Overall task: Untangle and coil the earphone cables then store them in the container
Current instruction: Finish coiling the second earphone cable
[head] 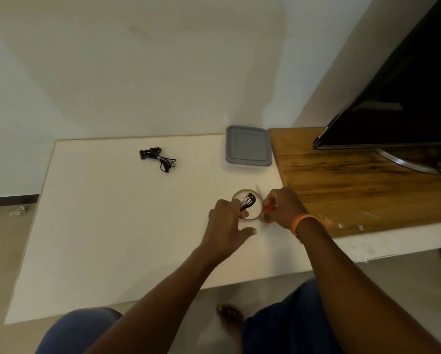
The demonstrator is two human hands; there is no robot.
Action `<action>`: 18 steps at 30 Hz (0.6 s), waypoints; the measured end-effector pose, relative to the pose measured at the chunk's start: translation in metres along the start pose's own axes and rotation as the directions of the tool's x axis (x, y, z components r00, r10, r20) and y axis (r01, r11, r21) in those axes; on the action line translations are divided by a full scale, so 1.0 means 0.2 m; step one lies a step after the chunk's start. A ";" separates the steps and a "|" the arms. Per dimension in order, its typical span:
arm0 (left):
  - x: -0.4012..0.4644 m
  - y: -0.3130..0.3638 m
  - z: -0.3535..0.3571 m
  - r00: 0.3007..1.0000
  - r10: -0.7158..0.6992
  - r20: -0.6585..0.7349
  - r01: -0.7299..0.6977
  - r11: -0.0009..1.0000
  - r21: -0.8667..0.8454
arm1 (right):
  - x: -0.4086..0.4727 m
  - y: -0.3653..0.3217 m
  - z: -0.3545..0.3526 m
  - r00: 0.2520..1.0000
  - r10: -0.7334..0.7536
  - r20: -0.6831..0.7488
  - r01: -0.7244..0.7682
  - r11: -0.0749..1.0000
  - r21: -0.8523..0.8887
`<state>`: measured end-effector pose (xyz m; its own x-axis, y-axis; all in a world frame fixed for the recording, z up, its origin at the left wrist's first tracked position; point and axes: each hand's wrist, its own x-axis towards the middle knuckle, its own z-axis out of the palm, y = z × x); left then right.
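The left hand (pixel 227 221) pinches a coiled black cable (pixel 248 201) inside the round container (pixel 247 204). The right hand (pixel 282 208) grips the container's rim. A second cable bundle (pixel 158 159) lies well beyond the container. Risk: released too soon, the coil may spring open and spill over the rim.

Table (pixel 112 226) open across left and near edge; tangled earphones (pixel 158 159) near far edge; grey lid (pixel 248 146) at far right corner; monitor (pixel 393 98) overhangs wooden board (pixel 354 187).

A coiled black earphone cable (pixel 248 202) sits inside the round clear container (pixel 247 217) at near right; another black tangled bundle (pixel 158 159) lies far left.
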<state>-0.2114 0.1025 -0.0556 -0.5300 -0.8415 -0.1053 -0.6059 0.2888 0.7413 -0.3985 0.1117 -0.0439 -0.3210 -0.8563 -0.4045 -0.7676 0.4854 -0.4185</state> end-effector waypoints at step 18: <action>0.07 -0.21 -0.14 0.991 -0.063 0.117 0.058 0.997 0.047 | 0.05 -0.09 0.03 0.976 -0.203 -0.082 0.178 0.954 -0.242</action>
<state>-0.1767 0.0654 -0.0703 -0.5569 -0.7985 -0.2285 -0.6623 0.2608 0.7024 -0.3849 0.0959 -0.0452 -0.2025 -0.9486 -0.2432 -0.9236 0.2676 -0.2744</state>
